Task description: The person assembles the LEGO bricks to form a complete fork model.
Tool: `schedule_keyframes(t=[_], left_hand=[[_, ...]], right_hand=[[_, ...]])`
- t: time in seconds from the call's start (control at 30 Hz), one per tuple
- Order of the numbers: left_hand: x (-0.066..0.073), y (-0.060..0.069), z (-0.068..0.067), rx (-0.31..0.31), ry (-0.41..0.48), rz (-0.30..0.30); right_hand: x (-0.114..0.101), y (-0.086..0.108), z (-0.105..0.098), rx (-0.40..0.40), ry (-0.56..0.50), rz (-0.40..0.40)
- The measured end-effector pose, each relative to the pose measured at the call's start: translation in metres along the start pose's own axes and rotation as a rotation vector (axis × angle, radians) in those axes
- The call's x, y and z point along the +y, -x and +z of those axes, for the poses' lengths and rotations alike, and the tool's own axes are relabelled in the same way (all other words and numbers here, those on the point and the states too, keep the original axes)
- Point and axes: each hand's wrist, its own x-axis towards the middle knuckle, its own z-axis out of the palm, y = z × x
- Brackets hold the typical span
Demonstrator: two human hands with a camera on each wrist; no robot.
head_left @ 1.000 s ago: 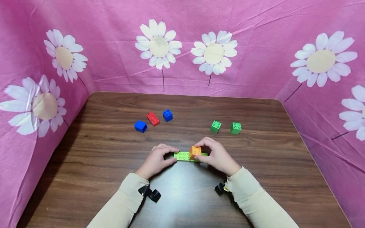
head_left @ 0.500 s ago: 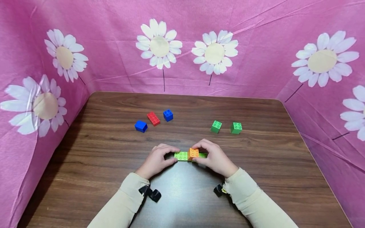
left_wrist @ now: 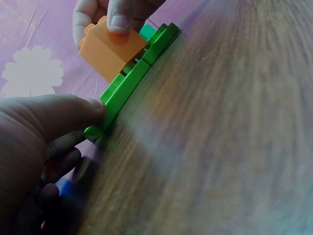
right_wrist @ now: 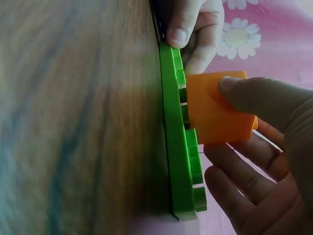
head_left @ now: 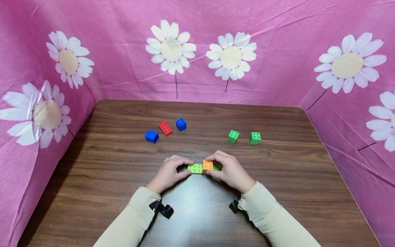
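Note:
A long, flat light green strip of toy building bricks [head_left: 195, 168] lies on the table, and a seam shows across its side in the left wrist view. My left hand [head_left: 169, 174] pinches its left end between thumb and fingers. Over the middle of the strip is an orange 2x2 brick [head_left: 208, 165], pinched by my right hand [head_left: 232, 171] with the thumb on its near side. In the right wrist view, green studs show beside and below the orange brick [right_wrist: 217, 107], so it rests at stud-top height. My right fingers partly hide the strip's right end.
Beyond my left hand lie a blue brick on its side [head_left: 152, 136], a red 2x4 brick [head_left: 165, 128] and an upright blue brick [head_left: 181, 124]. Two green bricks, one nearer the middle [head_left: 233, 136], stand back right. A pink flowered cloth [head_left: 123, 61] surrounds the table.
My right hand has carried the orange brick left along the green strip, from nearer its right end to the middle. The left hand keeps its hold on the strip's left end.

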Motion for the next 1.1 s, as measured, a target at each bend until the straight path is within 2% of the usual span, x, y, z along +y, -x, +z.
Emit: schedule_keyframes(t=[0.27,0.37,0.67,0.9,1.1], left_hand=[[0.002,-0.001,0.002,0.011,0.020,-0.017],[0.004,-0.004,0.005,0.021,0.044,-0.003],[0.010,-0.014,0.015,0.004,0.107,-0.026],[0.013,-0.019,0.021,-0.012,0.150,-0.009],[0.013,-0.021,0.024,0.010,0.151,0.011]], right_hand=[[0.001,-0.002,0.002,-0.002,-0.004,-0.025],[0.002,-0.001,0.002,0.006,-0.004,-0.029],[0.005,-0.001,0.002,0.005,-0.013,0.004],[0.006,-0.001,0.003,0.002,-0.029,0.010],[0.007,-0.001,0.004,-0.006,-0.047,0.011]])
